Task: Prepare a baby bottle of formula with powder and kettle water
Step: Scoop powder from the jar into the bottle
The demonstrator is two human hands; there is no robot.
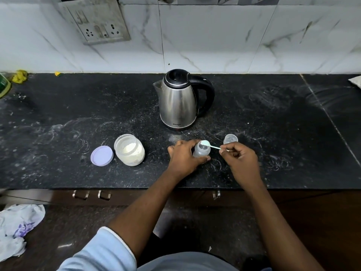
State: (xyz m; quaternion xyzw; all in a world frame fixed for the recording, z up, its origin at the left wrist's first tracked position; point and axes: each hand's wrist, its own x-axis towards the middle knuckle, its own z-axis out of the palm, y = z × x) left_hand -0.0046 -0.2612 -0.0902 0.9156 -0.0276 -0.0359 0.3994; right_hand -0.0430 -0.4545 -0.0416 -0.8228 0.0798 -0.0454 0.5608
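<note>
A small clear baby bottle (201,151) stands open on the black counter (78,118), and my left hand (183,157) is wrapped around its side. My right hand (239,160) pinches the handle of a pale green scoop (210,144), whose bowl sits right over the bottle's mouth. An open glass jar of white formula powder (130,149) stands to the left, its lilac lid (102,155) lying beside it. The steel kettle (180,99) with a black handle stands behind the bottle, lid closed. The bottle's clear cap (230,139) rests just right of the scoop.
White powder is smeared across the counter. A marble-tiled wall with a socket plate (97,22) rises behind. Yellow and green items (18,76) lie at the far left. Drawer handles (91,195) sit under the counter edge, and a crumpled cloth (17,227) lies on the floor.
</note>
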